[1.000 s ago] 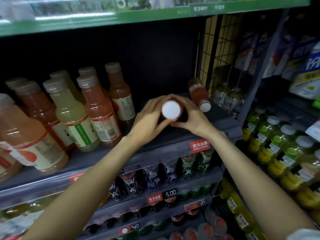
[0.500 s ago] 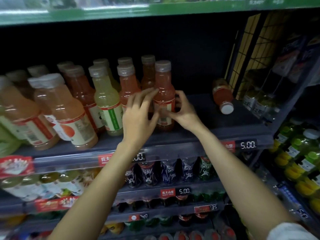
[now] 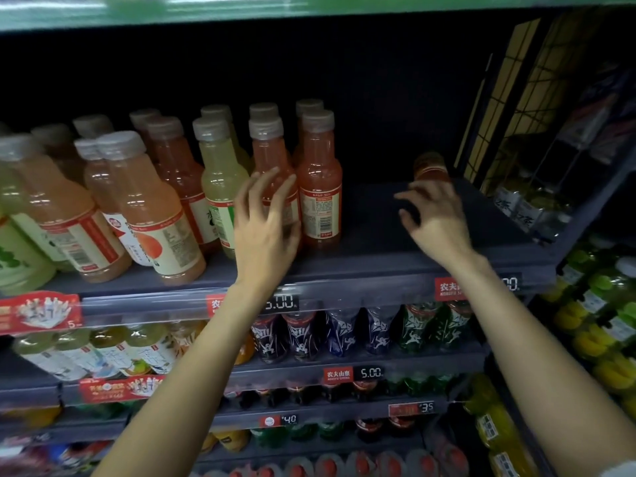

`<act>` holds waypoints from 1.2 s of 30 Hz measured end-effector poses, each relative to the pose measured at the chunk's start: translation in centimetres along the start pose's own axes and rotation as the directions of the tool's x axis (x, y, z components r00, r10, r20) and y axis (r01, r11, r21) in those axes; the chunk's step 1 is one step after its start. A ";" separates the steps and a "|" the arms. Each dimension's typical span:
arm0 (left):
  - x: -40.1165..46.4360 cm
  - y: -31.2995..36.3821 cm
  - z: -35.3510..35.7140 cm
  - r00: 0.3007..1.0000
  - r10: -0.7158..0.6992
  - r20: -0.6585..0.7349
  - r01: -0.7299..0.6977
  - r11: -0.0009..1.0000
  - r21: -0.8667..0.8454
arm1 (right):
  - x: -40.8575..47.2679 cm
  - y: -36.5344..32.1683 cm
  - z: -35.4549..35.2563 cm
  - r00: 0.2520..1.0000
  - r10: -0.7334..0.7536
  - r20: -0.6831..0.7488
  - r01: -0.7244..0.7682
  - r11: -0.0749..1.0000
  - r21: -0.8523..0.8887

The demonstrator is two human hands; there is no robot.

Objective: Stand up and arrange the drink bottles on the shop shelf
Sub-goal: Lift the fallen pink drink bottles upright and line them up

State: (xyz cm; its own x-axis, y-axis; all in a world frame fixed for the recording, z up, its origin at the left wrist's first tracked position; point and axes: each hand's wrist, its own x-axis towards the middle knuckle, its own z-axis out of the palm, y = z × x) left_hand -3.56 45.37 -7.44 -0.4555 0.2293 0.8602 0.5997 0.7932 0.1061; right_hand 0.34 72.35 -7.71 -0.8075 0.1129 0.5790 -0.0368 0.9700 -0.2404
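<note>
An orange-red juice bottle (image 3: 318,180) stands upright at the right end of the row on the dark shelf (image 3: 378,263). My left hand (image 3: 265,222) hovers open just in front of the neighbouring orange bottle (image 3: 272,156), fingers spread. A second orange bottle (image 3: 430,168) lies on its side further right, partly hidden behind my right hand (image 3: 437,218). That hand is open with its fingers apart, right in front of the lying bottle, holding nothing.
Several orange and pale green juice bottles (image 3: 220,173) fill the shelf's left part. A wire grid divider (image 3: 509,98) bounds the shelf on the right. Dark and green bottles (image 3: 344,332) fill the shelves below, and yellow-green bottles (image 3: 599,321) stand at the right.
Both hands have let go of the orange bottle, which now stands upright in the row. My right hand has moved right toward the lying bottle. The camera view shifted left.
</note>
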 end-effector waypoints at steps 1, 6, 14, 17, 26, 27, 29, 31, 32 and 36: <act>-0.1 0.0 0.0 1.000 0.002 0.001 -0.002 1.000 -0.008 | 0.2 0.7 -0.2 0.993 0.082 0.090 -0.072 0.991 -0.116; -0.3 0.4 0.2 1.000 -0.014 -0.002 0.013 1.000 -0.027 | 0.4 0.2 -0.4 0.925 0.255 0.282 -0.229 0.966 -0.120; -0.2 3.0 0.0 0.995 0.094 -0.044 -0.099 0.987 -0.130 | -1.6 -2.8 -4.4 0.981 0.084 0.172 -0.072 0.995 -0.073; -0.3 3.0 0.4 0.999 0.040 0.020 -0.038 0.994 -0.102 | -0.8 -1.5 -4.7 0.982 -0.044 0.182 0.081 0.977 -0.199; -0.7 1.7 0.2 0.998 0.034 0.049 -0.030 0.995 -0.092 | 1.9 0.1 -1.9 0.872 -0.293 0.392 0.387 0.903 -0.186; -0.5 1.5 -0.1 1.000 0.009 0.029 -0.005 0.992 -0.123 | 1.8 0.1 -2.0 0.874 -0.309 0.374 0.396 0.900 -0.181; -0.1 1.2 -0.8 0.997 -0.081 0.017 0.083 0.980 -0.180 | 1.1 0.1 -2.4 0.887 -0.370 0.278 0.422 0.893 -0.158; 0.1 1.1 -1.4 0.984 -0.173 0.042 0.178 0.963 -0.204 | 0.4 -0.5 -2.9 0.925 -0.350 0.150 0.364 0.929 -0.073; 0.3 1.1 -1.6 0.977 -0.206 0.062 0.214 0.954 -0.210 | 0.3 -1.1 -3.3 0.952 -0.294 0.087 0.294 0.956 0.002; 0.7 1.2 -1.7 0.962 -0.244 0.125 0.263 0.950 -0.166 | 1.3 -4.3 -4.9 0.997 0.066 -0.046 -0.041 0.914 0.404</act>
State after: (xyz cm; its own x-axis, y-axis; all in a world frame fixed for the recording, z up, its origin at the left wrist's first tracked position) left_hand -2.06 45.47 -5.81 -0.6667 0.0977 0.7389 0.5597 0.7204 0.4097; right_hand 2.35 69.34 -2.15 -0.7800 0.1861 0.5975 -0.2381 0.7948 -0.5583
